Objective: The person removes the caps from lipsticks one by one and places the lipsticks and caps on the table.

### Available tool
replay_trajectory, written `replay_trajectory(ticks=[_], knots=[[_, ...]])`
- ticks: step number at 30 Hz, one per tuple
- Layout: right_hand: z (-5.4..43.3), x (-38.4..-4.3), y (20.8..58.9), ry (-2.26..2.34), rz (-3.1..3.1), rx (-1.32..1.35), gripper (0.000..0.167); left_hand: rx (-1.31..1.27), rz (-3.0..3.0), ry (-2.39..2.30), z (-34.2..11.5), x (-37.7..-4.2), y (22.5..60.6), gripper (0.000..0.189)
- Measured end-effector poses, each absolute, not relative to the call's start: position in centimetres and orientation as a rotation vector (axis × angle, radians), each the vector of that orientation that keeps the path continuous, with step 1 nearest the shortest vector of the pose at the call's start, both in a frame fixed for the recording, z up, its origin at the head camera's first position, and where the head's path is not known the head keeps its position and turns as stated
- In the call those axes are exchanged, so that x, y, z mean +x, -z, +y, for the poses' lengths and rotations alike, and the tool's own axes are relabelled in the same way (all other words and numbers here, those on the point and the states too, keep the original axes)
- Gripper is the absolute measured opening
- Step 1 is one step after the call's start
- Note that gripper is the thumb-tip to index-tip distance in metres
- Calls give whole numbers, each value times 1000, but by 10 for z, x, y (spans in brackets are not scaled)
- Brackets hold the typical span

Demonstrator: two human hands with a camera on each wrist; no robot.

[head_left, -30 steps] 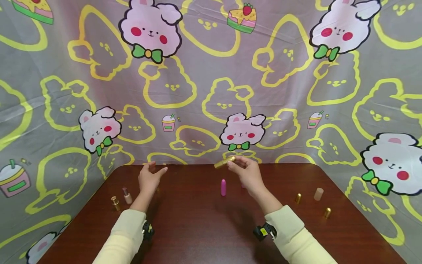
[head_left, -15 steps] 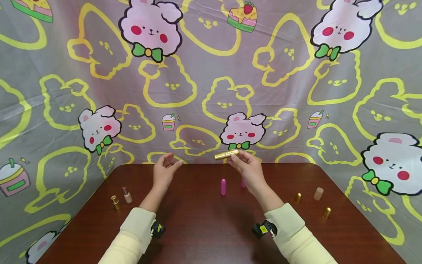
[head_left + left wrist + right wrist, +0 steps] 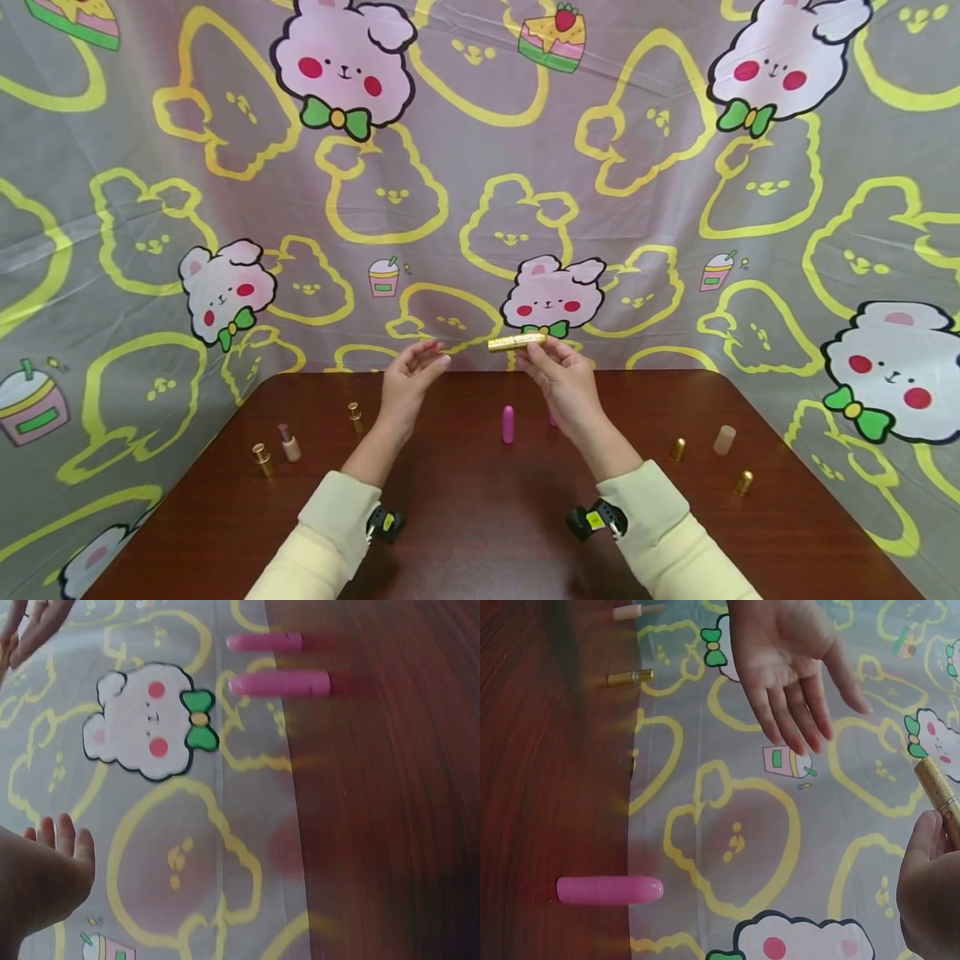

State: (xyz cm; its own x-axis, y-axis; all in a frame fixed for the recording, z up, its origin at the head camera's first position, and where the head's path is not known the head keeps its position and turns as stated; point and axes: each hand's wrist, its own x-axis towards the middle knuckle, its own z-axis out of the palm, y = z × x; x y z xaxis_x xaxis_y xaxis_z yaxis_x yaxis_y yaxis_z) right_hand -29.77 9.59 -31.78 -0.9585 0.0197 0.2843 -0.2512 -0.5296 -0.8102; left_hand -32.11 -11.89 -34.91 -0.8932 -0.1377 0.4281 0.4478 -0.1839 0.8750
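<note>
My right hand (image 3: 566, 387) pinches a slim gold lipstick tube (image 3: 508, 342) between thumb and fingers, raised over the far side of the table and lying nearly level. Its rounded end points right, its flat end left toward my other hand. To the left, my left hand (image 3: 408, 383) is held up with nothing in it, a short gap away from the tube. The right wrist view shows this left hand (image 3: 787, 667) with fingers extended. Below the hands a pink tube (image 3: 507, 425) stands upright; a second pink tube (image 3: 266, 642) is mostly hidden behind my right hand in the head view.
On the brown table's left stand two uncapped gold lipsticks (image 3: 262, 460) and a pale lipstick (image 3: 288, 443) with a dusky pink tip. At right are two small gold caps (image 3: 744, 482) and a frosted cap (image 3: 724, 440). A patterned curtain (image 3: 450, 192) surrounds the table.
My left hand has moved right toward the gold tube, uncovering a gold lipstick behind it. My right hand has lifted the tube slightly and turned it closer to level.
</note>
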Motion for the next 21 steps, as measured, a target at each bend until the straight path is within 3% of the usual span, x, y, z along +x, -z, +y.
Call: replay_trajectory(ticks=[10,21], knots=[[91,-298,318,-2686,-1304,348,18,-545,-1511,2364,-86,-312,342,34],[90,-296,318,-2726,-1278,324,20,-537,-1440,2484,-60,-307,335,28]])
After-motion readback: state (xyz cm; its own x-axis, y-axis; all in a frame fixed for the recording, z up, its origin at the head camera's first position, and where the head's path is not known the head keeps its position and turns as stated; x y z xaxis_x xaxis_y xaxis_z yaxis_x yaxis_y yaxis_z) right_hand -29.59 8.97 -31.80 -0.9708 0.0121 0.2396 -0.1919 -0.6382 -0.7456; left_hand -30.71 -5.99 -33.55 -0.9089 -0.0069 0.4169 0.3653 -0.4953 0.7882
